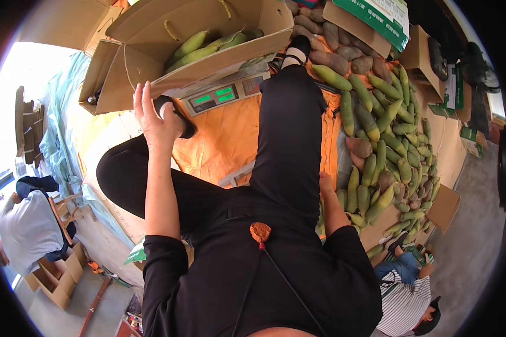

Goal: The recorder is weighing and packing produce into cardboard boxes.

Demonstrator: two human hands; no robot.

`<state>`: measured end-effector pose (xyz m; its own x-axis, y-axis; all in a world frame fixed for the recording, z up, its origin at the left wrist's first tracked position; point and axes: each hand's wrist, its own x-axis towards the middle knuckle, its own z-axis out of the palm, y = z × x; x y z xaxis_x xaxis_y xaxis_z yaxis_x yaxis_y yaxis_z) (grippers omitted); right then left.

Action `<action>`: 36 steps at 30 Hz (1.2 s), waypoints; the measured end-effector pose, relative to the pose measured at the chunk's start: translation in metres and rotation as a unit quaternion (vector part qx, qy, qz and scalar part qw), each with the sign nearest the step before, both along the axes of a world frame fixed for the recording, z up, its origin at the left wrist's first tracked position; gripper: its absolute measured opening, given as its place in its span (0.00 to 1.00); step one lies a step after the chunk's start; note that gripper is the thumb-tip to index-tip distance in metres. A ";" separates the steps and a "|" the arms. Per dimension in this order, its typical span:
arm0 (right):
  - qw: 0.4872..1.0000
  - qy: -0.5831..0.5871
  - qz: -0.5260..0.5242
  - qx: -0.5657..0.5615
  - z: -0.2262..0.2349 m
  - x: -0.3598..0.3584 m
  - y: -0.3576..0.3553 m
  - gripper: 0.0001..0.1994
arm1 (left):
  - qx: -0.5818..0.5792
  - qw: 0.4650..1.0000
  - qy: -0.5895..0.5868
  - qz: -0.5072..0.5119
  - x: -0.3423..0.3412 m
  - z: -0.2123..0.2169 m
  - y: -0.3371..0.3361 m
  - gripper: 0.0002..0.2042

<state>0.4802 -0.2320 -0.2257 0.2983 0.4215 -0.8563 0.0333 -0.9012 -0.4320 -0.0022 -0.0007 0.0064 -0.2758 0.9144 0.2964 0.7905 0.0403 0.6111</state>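
Note:
A tall open cardboard box stands on a digital scale with green lit displays, in front of my feet. Several long green radishes lie inside it. My left hand is raised at the box's near left corner, fingers stretched up and apart, with nothing in it; whether the fingertips touch the cardboard I cannot tell. My right hand hangs low beside my right thigh, next to the big heap of green radishes. My leg hides most of its fingers, so what it may hold does not show.
Reddish-brown roots are piled beyond my right foot. An orange sheet lies under the scale. A green and white carton stands at the far right. One person is at the left, another at the lower right.

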 end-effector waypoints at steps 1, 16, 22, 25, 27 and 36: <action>0.999 -0.020 0.040 0.004 0.000 -0.011 0.002 0.06 | 0.012 1.000 0.017 -0.001 -0.005 0.001 -0.002 0.33; 0.930 -0.317 0.175 -0.063 -0.023 0.083 -0.042 0.13 | 0.019 0.999 0.032 -0.026 0.004 -0.005 -0.001 0.31; 0.949 -0.153 0.263 -0.080 -0.036 0.024 -0.078 0.22 | 0.023 0.997 0.064 -0.028 0.005 -0.008 0.000 0.31; 0.968 -0.073 0.065 -0.232 -0.018 -0.021 -0.077 0.25 | 0.029 0.996 0.088 -0.011 -0.011 0.005 -0.007 0.31; 0.962 -0.101 0.025 -0.254 -0.050 -0.017 -0.114 0.20 | 0.027 0.997 0.068 -0.024 -0.004 0.000 -0.003 0.31; 0.977 0.003 0.027 -0.209 -0.088 -0.006 -0.126 0.27 | 0.010 0.999 0.040 -0.018 0.006 0.001 0.002 0.32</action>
<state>0.4741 -0.3578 -0.3138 0.2800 0.0491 -0.9587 0.0850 -0.9960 -0.0262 0.0040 0.0015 0.0071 -0.2177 0.9169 0.3345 0.8371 -0.0008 0.5470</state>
